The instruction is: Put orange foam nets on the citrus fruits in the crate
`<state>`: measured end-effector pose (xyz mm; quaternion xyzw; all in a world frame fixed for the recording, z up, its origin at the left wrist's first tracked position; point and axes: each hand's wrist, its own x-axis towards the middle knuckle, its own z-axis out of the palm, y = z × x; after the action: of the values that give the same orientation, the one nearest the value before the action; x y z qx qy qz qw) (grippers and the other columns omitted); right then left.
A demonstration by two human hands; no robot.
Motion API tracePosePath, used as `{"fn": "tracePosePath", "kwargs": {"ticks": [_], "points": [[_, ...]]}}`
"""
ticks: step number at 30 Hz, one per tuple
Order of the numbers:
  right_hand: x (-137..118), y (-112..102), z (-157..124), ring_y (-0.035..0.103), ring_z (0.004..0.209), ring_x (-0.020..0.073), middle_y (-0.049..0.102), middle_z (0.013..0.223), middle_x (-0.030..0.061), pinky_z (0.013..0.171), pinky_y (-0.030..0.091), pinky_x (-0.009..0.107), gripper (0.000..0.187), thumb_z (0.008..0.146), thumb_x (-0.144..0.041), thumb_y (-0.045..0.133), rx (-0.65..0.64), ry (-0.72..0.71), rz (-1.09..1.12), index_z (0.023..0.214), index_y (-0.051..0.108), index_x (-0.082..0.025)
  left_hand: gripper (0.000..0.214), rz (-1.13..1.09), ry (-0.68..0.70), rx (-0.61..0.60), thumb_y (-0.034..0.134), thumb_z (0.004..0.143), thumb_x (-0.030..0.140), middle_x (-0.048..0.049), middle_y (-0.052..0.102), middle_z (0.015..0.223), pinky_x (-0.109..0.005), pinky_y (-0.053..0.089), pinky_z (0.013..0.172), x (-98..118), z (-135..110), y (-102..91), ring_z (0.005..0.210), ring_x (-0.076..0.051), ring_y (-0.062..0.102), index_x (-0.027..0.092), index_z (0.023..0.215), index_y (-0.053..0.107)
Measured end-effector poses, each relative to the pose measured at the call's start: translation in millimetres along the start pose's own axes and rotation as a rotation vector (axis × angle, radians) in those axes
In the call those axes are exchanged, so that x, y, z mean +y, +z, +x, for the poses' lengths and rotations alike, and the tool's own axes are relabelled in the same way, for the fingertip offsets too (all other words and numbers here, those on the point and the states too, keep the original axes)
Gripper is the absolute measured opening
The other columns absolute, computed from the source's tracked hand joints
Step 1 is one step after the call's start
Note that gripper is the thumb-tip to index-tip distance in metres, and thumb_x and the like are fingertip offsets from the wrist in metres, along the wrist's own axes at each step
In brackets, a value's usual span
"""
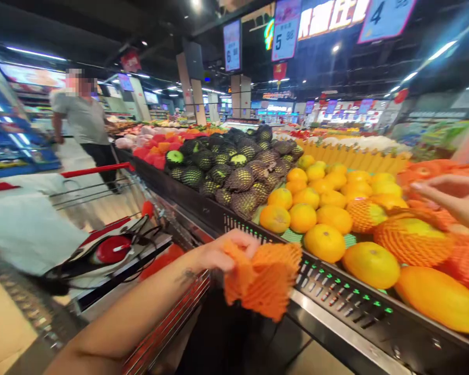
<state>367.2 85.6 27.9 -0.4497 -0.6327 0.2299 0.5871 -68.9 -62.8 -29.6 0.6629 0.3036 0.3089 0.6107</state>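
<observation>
My left hand (pixel 222 251) is closed on a bunch of empty orange foam nets (pixel 263 278), held just in front of the black edge of the fruit stand (pixel 336 297). My right hand (pixel 455 199) reaches in from the right edge with fingers stretched out and apart, holding nothing, above fruits wrapped in orange foam net (pixel 412 239). Bare yellow-orange citrus fruits (pixel 324 242) lie piled on the stand between my two hands. A large bare fruit (pixel 440 299) lies at the near right.
Dark green netted melons (pixel 238 177) and red fruit (pixel 156 151) fill the stand further back. A shopping cart with a red handle (pixel 96 170) stands at my left, holding a bag (pixel 109 250). A person in a grey shirt (pixel 84 120) stands in the aisle behind it.
</observation>
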Motion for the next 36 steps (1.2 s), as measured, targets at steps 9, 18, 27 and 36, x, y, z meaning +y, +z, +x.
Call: {"fn": "tracePosePath", "kwargs": {"ticks": [9, 18, 27, 36], "points": [[-19, -2, -6, 0.068, 0.093, 0.0221, 0.069, 0.121, 0.0082, 0.075, 0.05, 0.035, 0.082, 0.053, -0.064, 0.09, -0.075, 0.186, 0.504, 0.125, 0.067, -0.031, 0.022, 0.696, 0.502, 0.053, 0.058, 0.068, 0.008, 0.001, 0.047, 0.066, -0.029, 0.03, 0.061, 107, 266, 88.6, 0.063, -0.013, 0.042, 0.019, 0.064, 0.04], [0, -4, 0, 0.065, 0.081, 0.0162, 0.069, 0.089, 0.0049, 0.066, 0.053, 0.024, 0.051, 0.046, -0.031, 0.095, 0.136, 0.249, 0.327, 0.091, 0.074, -0.018, 0.025, 0.96, 0.325, 0.539, 0.059, 0.072, 0.017, 0.0011, 0.044, 0.065, -0.03, 0.023, 0.06, 59, 295, 54.2, 0.063, -0.015, 0.038, 0.021, 0.068, 0.035], [18, 5, 6, 0.056, 0.071, 0.0171, 0.062, 0.086, 0.0042, 0.059, 0.048, 0.029, 0.044, 0.052, -0.028, 0.074, 0.236, 0.135, 0.067, 0.094, 0.068, -0.017, 0.029, 0.887, 0.486, 0.511, 0.06, 0.072, 0.011, 0.0018, 0.047, 0.077, -0.029, 0.027, 0.063, 52, 299, 63.4, 0.065, -0.014, 0.038, 0.023, 0.084, 0.035], [31, 4, 8, 0.063, 0.07, 0.0204, 0.065, 0.072, 0.0017, 0.067, 0.052, 0.031, 0.023, 0.049, -0.012, 0.063, 0.052, 0.154, -0.029, 0.072, 0.061, -0.017, 0.04, 0.555, 0.59, 0.572, 0.057, 0.08, 0.015, 0.0, 0.06, 0.092, -0.027, 0.039, 0.071, 46, 301, 63.0, 0.069, -0.013, 0.053, 0.022, 0.116, 0.041]]}}
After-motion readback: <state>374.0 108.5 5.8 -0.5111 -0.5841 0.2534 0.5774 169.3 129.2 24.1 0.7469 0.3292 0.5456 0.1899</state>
